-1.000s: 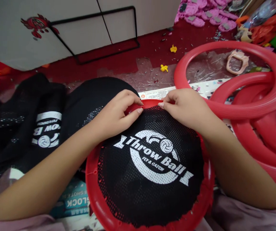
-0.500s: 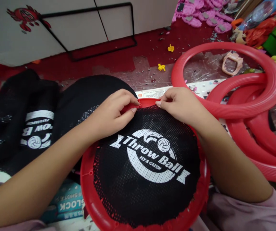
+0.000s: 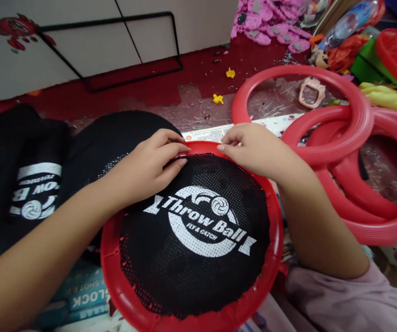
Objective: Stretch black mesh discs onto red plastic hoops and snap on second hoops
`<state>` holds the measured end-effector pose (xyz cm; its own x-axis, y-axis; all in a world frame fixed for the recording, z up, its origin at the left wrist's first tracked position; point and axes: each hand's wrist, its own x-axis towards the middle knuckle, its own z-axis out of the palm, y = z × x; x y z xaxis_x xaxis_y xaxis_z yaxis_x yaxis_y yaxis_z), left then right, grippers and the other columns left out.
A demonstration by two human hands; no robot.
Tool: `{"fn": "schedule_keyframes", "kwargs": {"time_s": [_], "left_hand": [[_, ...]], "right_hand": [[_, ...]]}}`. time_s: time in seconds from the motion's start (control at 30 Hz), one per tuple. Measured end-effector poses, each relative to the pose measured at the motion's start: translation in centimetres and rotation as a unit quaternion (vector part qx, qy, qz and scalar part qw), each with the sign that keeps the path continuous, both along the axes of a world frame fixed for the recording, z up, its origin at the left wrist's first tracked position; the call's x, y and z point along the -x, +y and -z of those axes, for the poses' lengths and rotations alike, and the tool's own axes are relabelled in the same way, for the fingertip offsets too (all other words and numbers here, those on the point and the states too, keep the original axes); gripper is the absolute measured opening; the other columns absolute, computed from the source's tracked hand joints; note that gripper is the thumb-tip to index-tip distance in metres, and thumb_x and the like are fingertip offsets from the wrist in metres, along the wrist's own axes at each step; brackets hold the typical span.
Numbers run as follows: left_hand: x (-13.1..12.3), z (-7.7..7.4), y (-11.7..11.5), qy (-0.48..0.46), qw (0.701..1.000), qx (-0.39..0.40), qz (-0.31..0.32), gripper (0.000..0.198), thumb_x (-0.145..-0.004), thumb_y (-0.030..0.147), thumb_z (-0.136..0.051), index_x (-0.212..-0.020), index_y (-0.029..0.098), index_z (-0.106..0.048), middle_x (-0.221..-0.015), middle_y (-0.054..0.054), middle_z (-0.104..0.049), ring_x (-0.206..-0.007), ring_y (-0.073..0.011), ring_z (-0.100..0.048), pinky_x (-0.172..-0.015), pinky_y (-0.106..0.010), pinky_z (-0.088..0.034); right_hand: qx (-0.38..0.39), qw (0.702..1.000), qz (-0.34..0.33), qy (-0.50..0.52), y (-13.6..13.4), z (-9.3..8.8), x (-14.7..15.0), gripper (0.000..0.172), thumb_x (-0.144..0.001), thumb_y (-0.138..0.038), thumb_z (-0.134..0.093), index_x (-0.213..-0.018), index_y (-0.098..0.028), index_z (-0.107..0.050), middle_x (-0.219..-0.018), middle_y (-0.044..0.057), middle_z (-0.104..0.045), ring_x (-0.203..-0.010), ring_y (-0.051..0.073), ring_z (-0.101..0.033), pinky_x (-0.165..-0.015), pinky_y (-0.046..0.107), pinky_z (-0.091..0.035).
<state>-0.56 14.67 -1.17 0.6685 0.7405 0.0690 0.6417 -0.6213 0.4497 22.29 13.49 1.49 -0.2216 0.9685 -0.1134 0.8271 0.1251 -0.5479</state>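
At the far rim of the red hoop, both hands are working the edge of the black mesh, fingertips nearly meeting.

- Hoop is lying flat, close to the body, resting partly on a printed box. Mesh is covering its whole opening, white "Throw Ball" logo facing up.
- Step in hand, as I judge it: the mesh edge is being seated onto the hoop at its far side. Along the near rim the mesh edge is looking ragged against the red.
- Left hand: fingers curled in, thumb and forefingers closing on the mesh edge right at the rim, pinching it.
- Right hand: fingers curled, tips bearing down where mesh meets rim. Whether it is pinching the mesh or only pressing is hidden under the fingers.
- Any further move along the rim is calling for small steps: mesh held taut, logo kept centred, each bit of edge pressed before the fingers shift.

Around:
- Pile of the same black mesh pieces is lying to the left.
- Bare red rings are overlapping on the right.
- Small yellow parts are lying beyond, on the red floor.
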Motion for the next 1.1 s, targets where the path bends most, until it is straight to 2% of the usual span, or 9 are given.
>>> {"fn": "schedule_keyframes", "kwargs": {"time_s": [0.17, 0.27, 0.4, 0.47, 0.6, 0.87, 1.1], "left_hand": [[-0.9, -0.8, 0.2, 0.013, 1.0, 0.011, -0.007, 0.033, -0.086, 0.032, -0.044, -0.095, 0.013, -0.069, -0.105, -0.012, -0.062, -0.1, -0.0236, -0.059, -0.093, -0.039, -0.048], [-1.3, -0.9, 0.7, -0.013, 0.999, 0.043, -0.031, 0.026, -0.081, 0.032, -0.051, -0.084, 0.015, -0.07, -0.098, -0.009, -0.064, -0.094, -0.022, -0.061, -0.091, -0.038, -0.048], [-1.7, -0.5, 1.2, -0.048, 0.988, 0.109, -0.1, 0.017, -0.076, 0.032, -0.058, -0.075, 0.018, -0.069, -0.092, -0.005, -0.065, -0.088, -0.0212, -0.061, -0.09, -0.039, -0.048], [-1.8, -0.3, 1.3, -0.058, 0.984, 0.116, -0.119, 0.016, -0.075, 0.031, -0.058, -0.072, 0.018, -0.067, -0.099, -0.006, -0.062, -0.095, -0.022, -0.059, -0.095, -0.04, -0.045], [-1.9, 0.0, 1.1, -0.061, 0.989, 0.081, -0.111, 0.019, -0.078, 0.033, -0.055, -0.072, 0.016, -0.062, -0.111, -0.009, -0.054, -0.11, -0.0227, -0.051, -0.102, -0.04, -0.04], [-2.2, 0.1, 0.7, -0.049, 0.991, 0.05, -0.118, 0.017, -0.083, 0.029, -0.05, -0.071, 0.018, -0.054, -0.103, -0.009, -0.053, -0.097, -0.0215, -0.053, -0.091, -0.037, -0.045], [-2.6, 0.1, 0.9, -0.034, 0.99, 0.041, -0.128, 0.017, -0.082, 0.026, -0.053, -0.068, 0.017, -0.054, -0.092, -0.007, -0.051, -0.09, -0.0198, -0.052, -0.087, -0.035, -0.046]], "right_hand": [[-0.041, 0.996, -0.073, 0.033, 0.0, 1.1, 1.3, 0.014, -0.083, -0.02, -0.06, -0.081, -0.017, -0.073, -0.097, 0.007, -0.068, -0.091, 0.018, -0.059, -0.084, 0.029, -0.043], [-0.036, 0.996, -0.069, 0.037, 0.1, 1.6, 1.9, 0.015, -0.084, -0.021, -0.061, -0.088, -0.016, -0.075, -0.102, 0.008, -0.066, -0.097, 0.02, -0.058, -0.09, 0.032, -0.042], [-0.033, 0.994, -0.051, 0.086, 0.2, 2.3, 2.2, 0.011, -0.081, -0.017, -0.064, -0.08, -0.017, -0.074, -0.102, 0.006, -0.063, -0.096, 0.018, -0.058, -0.09, 0.031, -0.042], [-0.039, 0.992, -0.048, 0.11, 0.3, 2.6, 2.2, 0.009, -0.08, -0.016, -0.064, -0.075, -0.016, -0.072, -0.105, 0.006, -0.061, -0.096, 0.017, -0.058, -0.09, 0.03, -0.042], [-0.054, 0.99, -0.046, 0.122, 0.4, 2.8, 2.4, 0.011, -0.082, -0.015, -0.061, -0.073, -0.015, -0.066, -0.106, 0.007, -0.061, -0.097, 0.017, -0.058, -0.091, 0.031, -0.041], [-0.076, 0.994, -0.031, 0.076, 0.3, 3.1, 2.9, 0.014, -0.083, -0.012, -0.053, -0.07, -0.018, -0.056, -0.102, 0.009, -0.062, -0.094, 0.019, -0.058, -0.089, 0.031, -0.043], [-0.083, 0.996, -0.001, 0.02, 0.1, 3.4, 3.3, 0.012, -0.085, -0.014, -0.049, -0.077, -0.017, -0.057, -0.099, 0.011, -0.062, -0.094, 0.022, -0.057, -0.089, 0.035, -0.044]]}}
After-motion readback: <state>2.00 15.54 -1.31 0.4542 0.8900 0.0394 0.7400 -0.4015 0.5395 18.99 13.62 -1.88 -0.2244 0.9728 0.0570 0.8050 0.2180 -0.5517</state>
